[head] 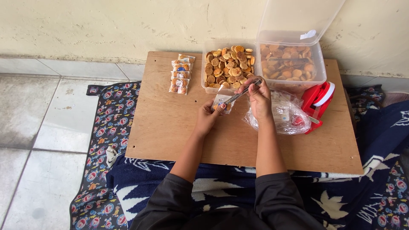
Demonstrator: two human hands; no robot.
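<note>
holding a small clear packet (221, 102) at its lower end, the left hand (207, 117) pinches it closed-fingered just above the table (170, 123), mouth tilted up toward the right so it can take what comes. the right hand (259, 99) is clenched around a pair of metal tongs (243, 92), whose tips reach down to the packet's opening; whether a cookie sits between the tips is too small to tell. both hands work just in front of the open clear tub of small round cookies (228, 66), near enough that the tongs need only a short reach. a second, bigger tub of cookies (292, 68) stands beside it with its lid raised against the wall. four filled packets (181, 73) lie in a row near the far left part of the board, out of the way of the hands. a crumpled clear bag of empty packets (283, 114) rests by the right wrist, and a red tape sealer (318, 100) sits just beyond it.
</note>
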